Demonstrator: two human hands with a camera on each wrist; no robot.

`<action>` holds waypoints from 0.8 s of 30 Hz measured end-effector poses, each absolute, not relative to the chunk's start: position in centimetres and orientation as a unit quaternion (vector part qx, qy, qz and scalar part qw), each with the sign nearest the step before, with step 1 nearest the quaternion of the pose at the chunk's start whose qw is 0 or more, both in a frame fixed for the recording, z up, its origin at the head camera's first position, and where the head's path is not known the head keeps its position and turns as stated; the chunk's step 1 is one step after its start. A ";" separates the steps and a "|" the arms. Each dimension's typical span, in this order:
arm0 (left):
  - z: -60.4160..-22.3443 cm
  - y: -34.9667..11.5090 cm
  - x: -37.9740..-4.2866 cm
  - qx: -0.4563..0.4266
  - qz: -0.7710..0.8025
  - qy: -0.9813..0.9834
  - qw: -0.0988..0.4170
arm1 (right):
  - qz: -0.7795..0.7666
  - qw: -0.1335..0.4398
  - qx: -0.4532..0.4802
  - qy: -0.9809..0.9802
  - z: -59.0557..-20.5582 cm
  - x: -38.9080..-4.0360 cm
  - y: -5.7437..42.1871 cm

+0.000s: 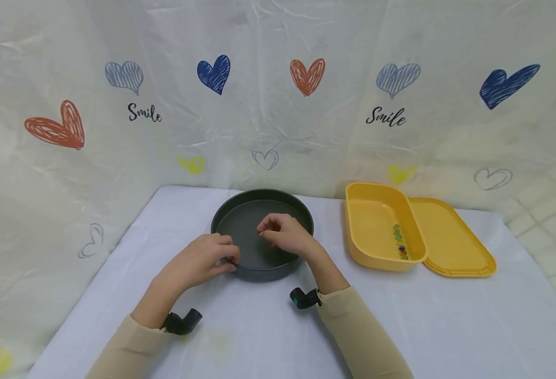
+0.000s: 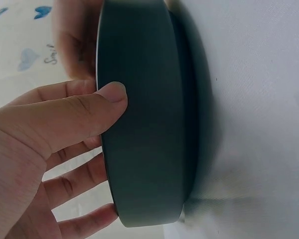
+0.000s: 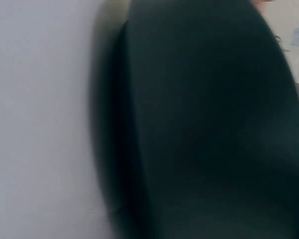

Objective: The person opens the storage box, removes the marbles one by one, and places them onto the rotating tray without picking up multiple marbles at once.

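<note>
A dark round pan (image 1: 264, 275) with a low wall lies on the white-covered table. My left hand (image 1: 210, 259) grips its near left rim; in the left wrist view the thumb (image 2: 112, 94) presses the outer wall and the fingers reach over the edge. Above the inside of the pan is my right hand (image 1: 285, 234), its fingers bent and the tips close to the thumb. Whether something small is between those tips cannot be made out. The right wrist view is mostly filled by the pan's blurred wall (image 3: 214, 124), with little of that hand visible.
To the right stands a yellow plastic box (image 1: 365, 226) holding a row of several small coloured glass pieces (image 1: 398, 237), mostly green. A yellow lid (image 1: 453, 242) lies beside it, partly under its side. Behind the table hangs a pale sheet (image 1: 268, 121) printed with hearts.
</note>
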State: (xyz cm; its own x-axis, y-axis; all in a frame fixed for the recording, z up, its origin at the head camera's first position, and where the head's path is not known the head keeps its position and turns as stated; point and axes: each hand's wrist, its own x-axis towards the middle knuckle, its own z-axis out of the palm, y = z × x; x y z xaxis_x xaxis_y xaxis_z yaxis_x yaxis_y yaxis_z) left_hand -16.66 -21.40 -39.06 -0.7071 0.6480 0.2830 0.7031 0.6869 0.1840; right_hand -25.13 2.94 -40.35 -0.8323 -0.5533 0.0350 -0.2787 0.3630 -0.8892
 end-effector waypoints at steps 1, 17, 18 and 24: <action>-39.1 -21.4 -16.7 -0.370 -0.140 -0.913 0.099 | -0.479 0.130 -0.264 0.827 -40.4 -25.1 2.9; -38.9 -21.1 -16.5 -0.368 -0.136 -0.915 0.098 | -0.288 0.081 -0.268 0.916 -40.7 -24.5 2.2; -38.9 -21.1 -16.4 -0.368 -0.136 -0.915 0.098 | -0.290 0.078 -0.268 0.916 -40.6 -24.5 2.2; -38.8 -21.2 -16.4 -0.366 -0.140 -0.915 0.094 | -0.325 0.050 -0.267 0.906 -40.0 -24.6 2.5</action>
